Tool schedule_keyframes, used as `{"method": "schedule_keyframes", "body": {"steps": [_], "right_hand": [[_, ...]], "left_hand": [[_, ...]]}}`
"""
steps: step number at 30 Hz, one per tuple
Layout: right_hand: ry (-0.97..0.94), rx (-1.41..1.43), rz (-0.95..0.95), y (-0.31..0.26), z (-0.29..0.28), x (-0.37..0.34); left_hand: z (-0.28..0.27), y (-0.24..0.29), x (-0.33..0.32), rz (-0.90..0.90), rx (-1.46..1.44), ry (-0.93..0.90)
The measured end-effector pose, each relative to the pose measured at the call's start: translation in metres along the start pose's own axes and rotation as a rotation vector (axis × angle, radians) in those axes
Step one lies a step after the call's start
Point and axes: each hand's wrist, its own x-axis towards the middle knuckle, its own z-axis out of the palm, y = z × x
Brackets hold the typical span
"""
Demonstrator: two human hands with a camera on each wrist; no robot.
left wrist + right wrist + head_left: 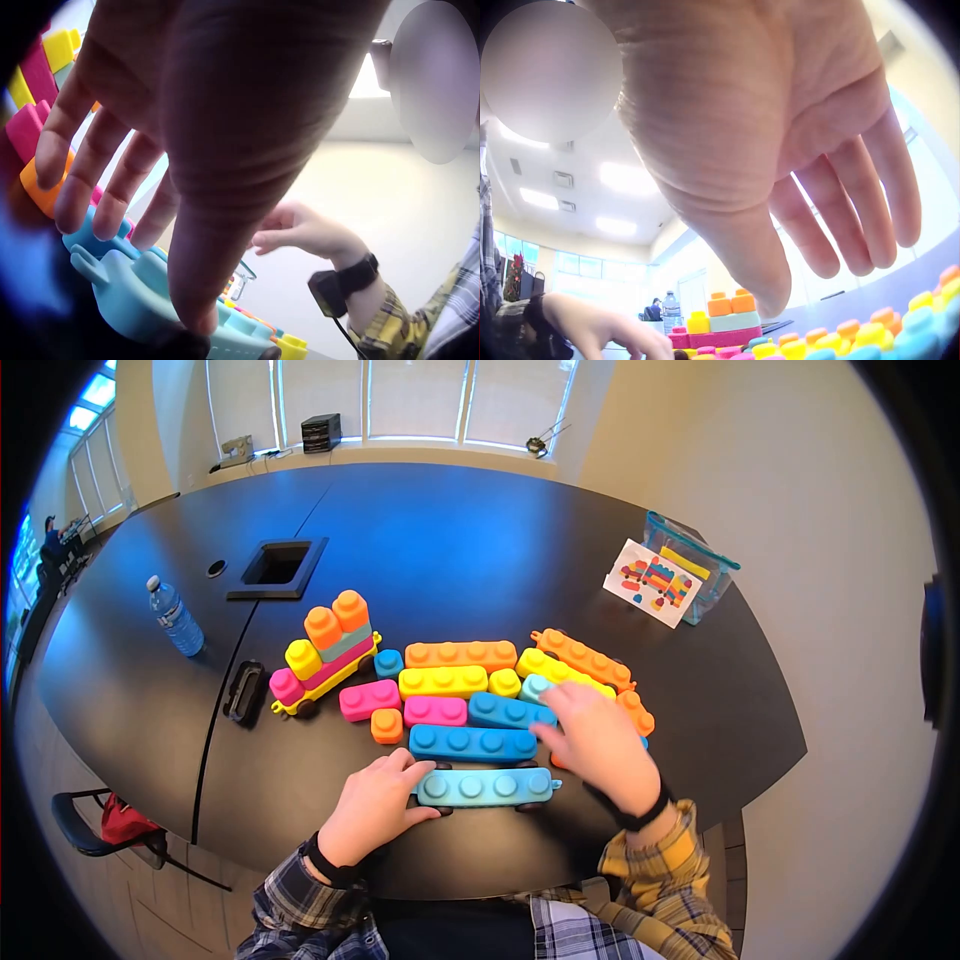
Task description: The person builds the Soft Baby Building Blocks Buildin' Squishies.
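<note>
A light-blue wheeled base (485,787) with a row of studs lies near the table's front edge. My left hand (368,810) holds its left end, thumb on the near side and fingers towards the far side; in the left wrist view the thumb lies against the base (131,292). Over the right part of the block group, my right hand (600,745) has its fingers loosely extended above a small light-blue block (535,688) and a blue block (500,710); contact cannot be told. The right wrist view shows that hand (780,150) with nothing in its fingers.
A built wheeled stack (325,668) stands left of several loose blocks, including a long blue one (473,743). Further out are a water bottle (175,618), a black tray (244,693), a picture card (653,583) and a clear bag (715,588).
</note>
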Motion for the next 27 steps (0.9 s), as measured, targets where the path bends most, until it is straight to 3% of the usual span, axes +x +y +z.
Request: {"method": "schedule_keyframes", "body": {"steps": [4,6,9,12,16,19,25,27], "right_hand": [[0.023,-0.108,-0.155,0.037,0.026,0.074],[-0.061,-0.263,-0.217,0.053,0.053,0.103],[-0.175,-0.344,-0.179,0.072,0.086,0.123],[-0.171,-0.290,-0.171,0.082,0.104,0.130],[-0.207,-0.265,-0.172,0.081,0.101,0.131],[-0.180,-0.233,-0.134,0.078,0.098,0.128],[0.191,0.005,-0.084,0.067,0.048,0.088],[0.228,0.114,-0.079,0.054,0.024,0.060]], "left_hand": [[0.006,-0.005,-0.001,0.026,0.055,-0.011],[0.008,-0.003,-0.002,-0.002,0.105,-0.006],[0.008,-0.004,-0.004,-0.048,0.123,-0.013],[0.006,-0.004,-0.008,-0.054,0.137,-0.006],[0.004,-0.005,-0.010,-0.066,0.131,-0.026],[0.006,-0.007,-0.011,-0.062,0.128,-0.017],[-0.007,-0.012,-0.020,-0.115,0.096,0.058],[-0.013,-0.014,-0.020,-0.073,0.093,0.130]]}}
